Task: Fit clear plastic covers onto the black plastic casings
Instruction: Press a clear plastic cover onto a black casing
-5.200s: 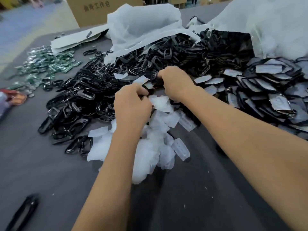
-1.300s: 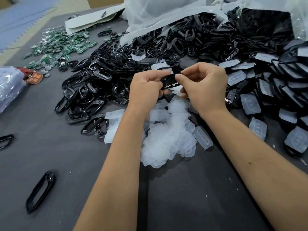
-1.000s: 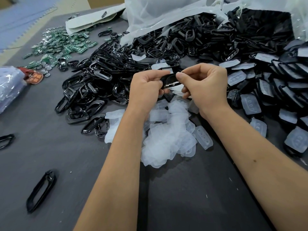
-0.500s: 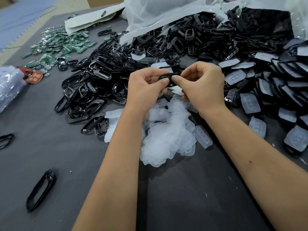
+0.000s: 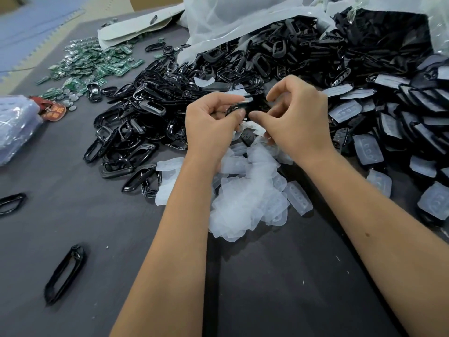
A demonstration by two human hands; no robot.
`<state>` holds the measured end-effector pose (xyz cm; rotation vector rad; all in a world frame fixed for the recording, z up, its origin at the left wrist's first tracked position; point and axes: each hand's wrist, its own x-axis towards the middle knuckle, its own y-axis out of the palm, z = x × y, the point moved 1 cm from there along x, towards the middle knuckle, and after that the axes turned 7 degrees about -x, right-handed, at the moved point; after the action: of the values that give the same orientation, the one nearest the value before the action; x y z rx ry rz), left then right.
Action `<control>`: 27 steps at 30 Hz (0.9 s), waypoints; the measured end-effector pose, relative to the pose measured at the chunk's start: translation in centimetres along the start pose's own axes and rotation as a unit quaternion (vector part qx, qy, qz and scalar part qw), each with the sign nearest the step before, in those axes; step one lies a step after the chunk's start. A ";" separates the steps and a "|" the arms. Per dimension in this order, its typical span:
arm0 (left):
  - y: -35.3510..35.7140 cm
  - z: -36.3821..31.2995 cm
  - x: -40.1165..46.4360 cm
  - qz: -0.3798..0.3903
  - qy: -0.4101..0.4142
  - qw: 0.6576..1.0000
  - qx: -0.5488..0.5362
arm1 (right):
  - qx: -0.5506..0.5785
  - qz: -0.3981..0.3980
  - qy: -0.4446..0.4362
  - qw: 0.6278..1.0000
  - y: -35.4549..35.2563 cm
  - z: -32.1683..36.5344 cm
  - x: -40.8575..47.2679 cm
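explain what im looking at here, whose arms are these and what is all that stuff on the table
There is no machine here: a camera worn on a person's head looks forward and down, so the two bare arms are the wearer's own. The left hand and right hand together pinch one small black casing above the dark table. Whether a clear cover sits on it yet is hard to tell. Below the hands lies a heap of loose clear covers. Behind and to the left is a big pile of empty black casings. On the right lie casings already fitted with covers. Far left are small green circuit boards, and white plastic bags lie at the back.
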<state>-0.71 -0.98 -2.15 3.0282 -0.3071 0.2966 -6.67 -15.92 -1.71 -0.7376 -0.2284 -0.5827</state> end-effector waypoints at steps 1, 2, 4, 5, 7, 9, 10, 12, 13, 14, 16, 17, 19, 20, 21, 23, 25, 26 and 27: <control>-0.1 0.0 0.1 -0.041 0.004 0.999 0.001 | -0.033 0.004 -0.042 0.999 -0.1 0.4 -0.1; -0.2 0.0 0.3 -0.087 0.004 0.996 -0.005 | -0.054 0.036 -0.092 0.994 -0.1 0.8 -0.3; -0.6 0.0 0.5 -0.166 -0.010 0.985 -0.036 | -0.088 0.164 -0.175 0.967 0.4 1.8 -0.8; -0.8 0.0 0.5 -0.190 -0.020 0.980 -0.058 | -0.119 0.229 -0.192 0.947 0.7 2.2 -1.1; -1.0 0.0 0.5 -0.207 -0.033 0.973 -0.096 | -0.168 0.300 -0.188 0.920 1.3 2.4 -1.4; -1.1 -0.2 0.6 -0.211 -0.031 0.970 -0.119 | -0.150 0.314 -0.171 0.922 1.3 2.2 -1.2; -1.1 -0.4 0.6 -0.210 -0.026 0.969 -0.128 | -0.122 0.316 -0.161 0.927 1.1 2.1 -1.1; -0.9 -0.6 0.6 -0.202 -0.010 0.970 -0.133 | -0.041 0.312 -0.137 0.939 0.7 2.0 -0.9; -0.8 -0.6 0.6 -0.194 -0.001 0.973 -0.121 | -0.004 0.305 -0.128 0.944 0.5 1.8 -0.8; -0.7 -0.5 0.6 -0.183 0.009 0.978 -0.099 | 0.023 0.297 -0.120 0.947 0.4 1.6 -0.7; -0.4 0.0 0.5 -0.159 0.026 0.987 -0.021 | 0.055 0.286 -0.105 0.951 0.3 1.3 -0.6; -0.2 0.2 0.5 -0.152 0.029 0.988 0.028 | 0.068 0.284 -0.098 0.951 0.2 1.2 -0.6; 0.1 0.6 0.4 -0.149 0.034 0.984 0.089 | 0.107 0.281 -0.084 0.950 0.0 1.0 -0.5; 0.1 0.7 0.4 -0.150 0.033 0.984 0.093 | 0.128 0.277 -0.071 0.950 0.0 0.9 -0.5; 0.1 0.8 0.5 -0.153 0.027 0.984 0.088 | 0.149 0.270 -0.054 0.950 0.0 0.7 -0.5; -0.2 0.9 0.6 -0.160 0.013 0.985 0.059 | 0.181 0.248 -0.011 0.952 0.1 0.2 -0.5; -0.4 0.8 0.6 -0.160 0.011 0.987 0.015 | 0.195 0.223 0.024 0.955 0.1 0.0 -0.6; -0.4 0.6 0.5 -0.158 0.013 0.987 -0.010 | 0.197 0.209 0.037 0.957 0.2 0.0 -0.6; -0.4 0.4 0.3 -0.155 0.017 0.987 -0.036 | 0.198 0.194 0.048 0.960 0.2 0.0 -0.6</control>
<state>-0.20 -0.66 -2.53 2.9348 0.1543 0.3052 -7.04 -15.59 -2.06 -0.3478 -0.0992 -0.1867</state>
